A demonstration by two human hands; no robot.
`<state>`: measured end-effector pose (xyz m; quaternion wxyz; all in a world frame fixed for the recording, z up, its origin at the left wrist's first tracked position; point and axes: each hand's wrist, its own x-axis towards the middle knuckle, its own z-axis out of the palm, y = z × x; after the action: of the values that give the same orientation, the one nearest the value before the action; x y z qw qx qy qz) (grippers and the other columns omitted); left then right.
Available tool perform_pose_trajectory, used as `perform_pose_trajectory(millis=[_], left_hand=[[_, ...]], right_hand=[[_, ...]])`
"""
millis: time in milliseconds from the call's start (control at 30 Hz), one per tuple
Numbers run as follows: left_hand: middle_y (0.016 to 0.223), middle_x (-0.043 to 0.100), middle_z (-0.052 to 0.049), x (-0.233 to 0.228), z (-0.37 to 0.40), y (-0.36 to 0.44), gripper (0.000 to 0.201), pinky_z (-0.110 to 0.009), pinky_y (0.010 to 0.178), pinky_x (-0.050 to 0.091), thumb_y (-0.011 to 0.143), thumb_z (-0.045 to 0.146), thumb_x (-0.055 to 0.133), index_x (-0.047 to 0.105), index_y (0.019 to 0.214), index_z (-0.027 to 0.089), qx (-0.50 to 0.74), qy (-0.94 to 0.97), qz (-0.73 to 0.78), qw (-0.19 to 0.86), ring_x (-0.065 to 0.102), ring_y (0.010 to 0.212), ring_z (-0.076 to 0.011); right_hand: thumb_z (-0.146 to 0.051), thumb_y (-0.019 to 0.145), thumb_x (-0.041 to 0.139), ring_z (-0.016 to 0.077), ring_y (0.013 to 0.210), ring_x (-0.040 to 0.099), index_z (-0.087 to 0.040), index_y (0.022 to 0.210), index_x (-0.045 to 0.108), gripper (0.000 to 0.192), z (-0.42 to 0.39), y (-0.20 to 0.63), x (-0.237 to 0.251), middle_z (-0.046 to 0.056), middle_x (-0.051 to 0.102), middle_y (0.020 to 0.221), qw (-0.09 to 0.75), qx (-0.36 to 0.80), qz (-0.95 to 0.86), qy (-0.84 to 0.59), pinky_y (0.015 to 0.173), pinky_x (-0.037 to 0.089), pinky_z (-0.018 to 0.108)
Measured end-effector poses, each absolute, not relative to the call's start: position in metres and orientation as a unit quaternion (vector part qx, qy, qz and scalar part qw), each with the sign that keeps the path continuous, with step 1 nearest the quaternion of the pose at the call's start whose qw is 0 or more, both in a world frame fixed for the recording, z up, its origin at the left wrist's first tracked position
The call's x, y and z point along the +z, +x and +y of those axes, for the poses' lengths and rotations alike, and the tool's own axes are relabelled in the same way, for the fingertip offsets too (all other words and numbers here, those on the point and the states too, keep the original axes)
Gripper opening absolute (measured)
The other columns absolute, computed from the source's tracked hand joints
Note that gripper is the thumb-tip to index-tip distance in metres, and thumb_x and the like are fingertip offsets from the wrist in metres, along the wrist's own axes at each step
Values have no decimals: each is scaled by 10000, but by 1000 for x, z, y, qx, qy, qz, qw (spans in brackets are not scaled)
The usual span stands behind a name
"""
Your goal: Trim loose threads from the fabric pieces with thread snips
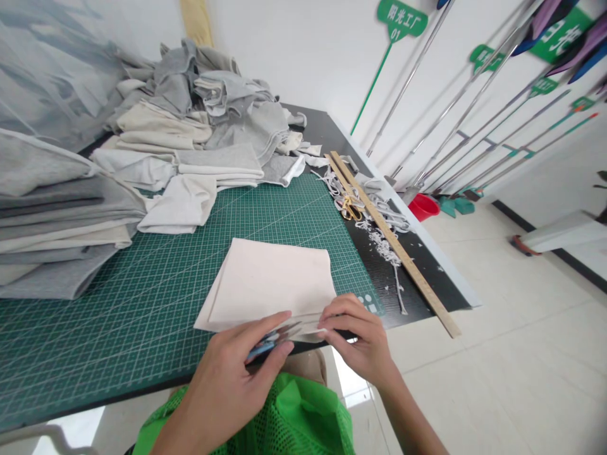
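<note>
A thin, clear-looking plastic packet (303, 327) with blue and dark parts near its left end is held at the table's front edge; its contents are too small to make out. My left hand (239, 363) pinches the left end between thumb and fingers. At the right end, my right hand (355, 335) closes its thumb and fingertips on the packet's edge. Just beyond both hands lies a folded pale cream cloth (277, 278), flat on the green cutting mat (265, 215). The fingers partly cover the packet.
Stacked grey and cream fabric (57, 215) stands at the left, with a larger fabric heap (190, 120) behind. A long wooden ruler (393, 240), gold-handled scissors (351, 207) and white cord scraps (384, 246) lie at the right. Mops and a red bucket (423, 206) stand beyond.
</note>
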<state>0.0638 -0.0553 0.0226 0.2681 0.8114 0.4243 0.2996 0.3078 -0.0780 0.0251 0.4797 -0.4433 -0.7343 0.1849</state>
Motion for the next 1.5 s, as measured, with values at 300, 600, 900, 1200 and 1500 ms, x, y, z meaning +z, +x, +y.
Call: perform_pose_trajectory(millis=[300,600,900,1200,1500], left_hand=[[1352,675,86,32,-47,66,391,-345,1038,562,1019,425,486,518,1408,431,222,822,418,318,665,1214,-150],[1261,721,40,36,-40,74,397,-380,930,606,1032,432,440,547,1414,409,176,852,402,286,706,1117,-188],[1099,757,-12,25,-41,79,285,-299,819,588,999,370,529,657,1244,298,222,862,368,270,727,944,-180],[646,560,57,33,-44,93,396,-178,511,482,918,467,637,618,1236,232,297,719,446,442,550,547,-102],[797,744,-17,32,-39,108,267,-227,622,552,945,394,619,774,968,178,253,692,421,530,699,745,-165]], right_hand=[[-101,803,812,187,706,703,-193,897,771,138,-69,296,24,53,772,768,543,201,-696,-424,669,560,340],[-171,855,776,187,728,717,-210,875,803,52,-68,298,19,57,792,795,545,274,-659,-440,679,584,338],[-173,811,802,171,695,739,-197,758,744,82,-68,299,15,47,784,760,564,289,-619,-464,659,587,286],[-215,812,824,165,652,714,-188,732,720,134,-68,295,19,47,762,709,581,262,-631,-442,630,578,291],[-182,858,766,175,692,720,-193,826,738,44,-70,296,18,54,772,755,573,235,-653,-435,682,591,320]])
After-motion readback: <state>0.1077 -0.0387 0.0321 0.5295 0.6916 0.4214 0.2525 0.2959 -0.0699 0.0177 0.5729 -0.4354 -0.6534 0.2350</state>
